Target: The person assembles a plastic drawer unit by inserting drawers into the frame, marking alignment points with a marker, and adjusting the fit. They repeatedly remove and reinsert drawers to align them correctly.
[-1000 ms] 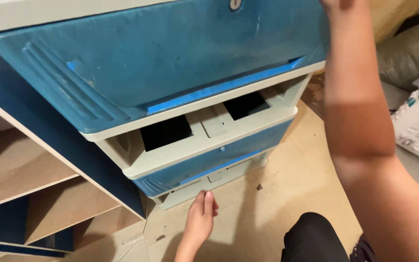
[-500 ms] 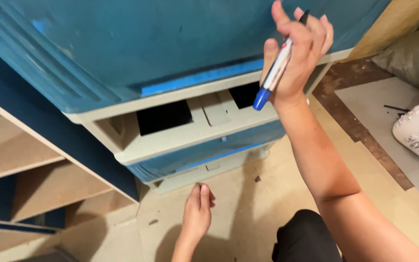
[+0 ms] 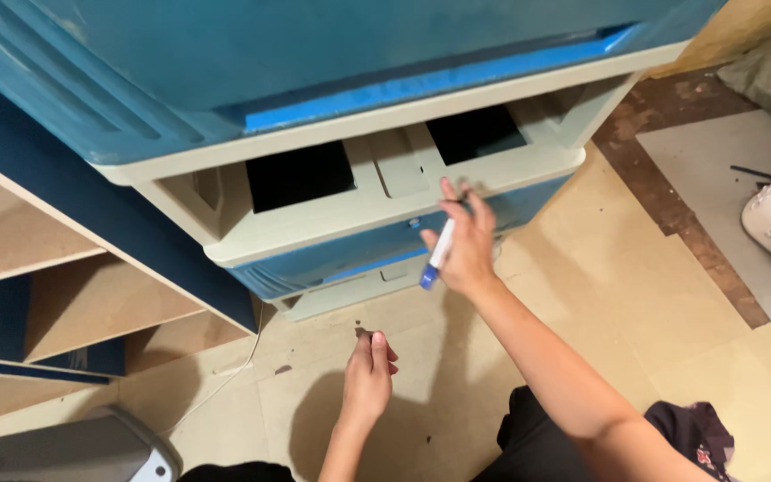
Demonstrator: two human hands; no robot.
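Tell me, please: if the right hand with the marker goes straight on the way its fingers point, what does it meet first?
Most likely the cream front edge of the drawer unit's empty slot. The right hand, holding the marker, points up towards it; whether it touches already is unclear.

The drawer unit [image 3: 332,107] overhangs the floor [image 3: 582,268], its blue front close above the right hand [image 3: 466,245]. Two dark slots [image 3: 301,174] in the cream frame stand open to fingers. Between the left hand [image 3: 369,375] and the unit's base the floor lies bare. Shelves [image 3: 37,295] wall the left side.
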